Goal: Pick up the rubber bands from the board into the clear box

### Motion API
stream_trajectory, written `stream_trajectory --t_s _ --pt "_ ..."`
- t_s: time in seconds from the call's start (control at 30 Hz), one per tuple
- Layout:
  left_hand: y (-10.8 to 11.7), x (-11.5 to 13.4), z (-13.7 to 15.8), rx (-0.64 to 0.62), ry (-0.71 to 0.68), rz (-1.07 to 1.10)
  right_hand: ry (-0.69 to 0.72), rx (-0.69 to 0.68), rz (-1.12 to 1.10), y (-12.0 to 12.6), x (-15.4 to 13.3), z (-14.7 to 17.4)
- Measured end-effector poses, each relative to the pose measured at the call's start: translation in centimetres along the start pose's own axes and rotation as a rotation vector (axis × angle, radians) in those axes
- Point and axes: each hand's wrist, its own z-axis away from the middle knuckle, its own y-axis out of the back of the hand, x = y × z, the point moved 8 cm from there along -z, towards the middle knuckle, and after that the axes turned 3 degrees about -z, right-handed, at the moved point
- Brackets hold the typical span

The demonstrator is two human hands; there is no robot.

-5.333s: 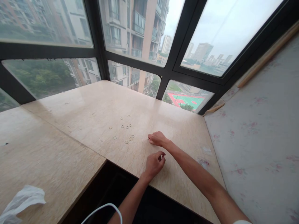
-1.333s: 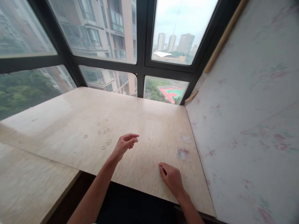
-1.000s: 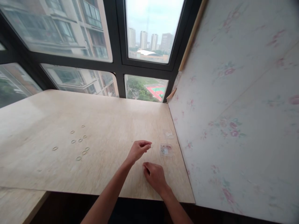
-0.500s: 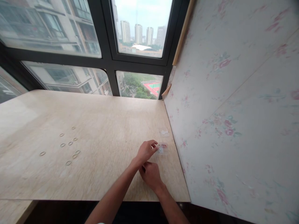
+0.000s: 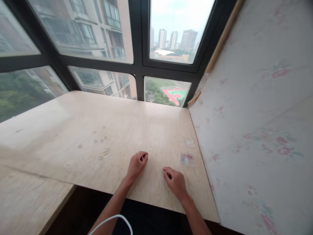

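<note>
Nine thin rings, dull gold-green, lying flat in a loose scatter on the worktop. One sits out to the left, apart from the others. Two at the near side lie edge to edge; touching or not, cannot tell. Off to the right, a small clear box, shallow, holding red and pale bits, too small to identify. Clear flat piece just beyond it.

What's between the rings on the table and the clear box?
In the head view, the left hand lies between the rings and the box, with tabletop on either side.
</note>
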Motion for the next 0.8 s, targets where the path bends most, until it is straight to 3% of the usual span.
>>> stream_trajectory --t_s 0.1,0.2,0.3,0.4,0.47,0.57,0.67,0.8 --pt "2.3 -1.7 1.8 0.067 0.016 -0.060 -0.055 -0.006 -0.086 -0.3 0.0 -0.6" --pt "3.3 -1.9 3.2 0.099 -0.007 -0.099 -0.081 -0.020 -0.270 -1.4 -1.8 -2.0" --pt "3.3 -1.5 3.9 0.094 -0.050 -0.124 -0.047 -0.044 -0.399 -3.3 -5.8 -4.2" --pt "2.9 -1.6 4.0 0.078 -0.055 -0.107 0.099 -0.149 -0.402 -6.2 -11.5 -6.9" --pt "2.8 -2.2 3.9 0.069 -0.024 -0.079 0.214 -0.248 -0.289 -8.8 -15.2 -9.0" --pt "2.6 -2.8 3.9 0.058 0.011 -0.058 0.380 -0.474 0.110 -13.8 -19.0 -11.7" --pt "2.7 -2.8 4.0 0.063 0.011 -0.061 0.421 -0.573 0.244 -17.4 -20.6 -14.2" --pt "2.9 -2.9 4.1 0.078 0.018 -0.034 0.460 -0.646 0.387 -20.4 -21.3 -15.7"
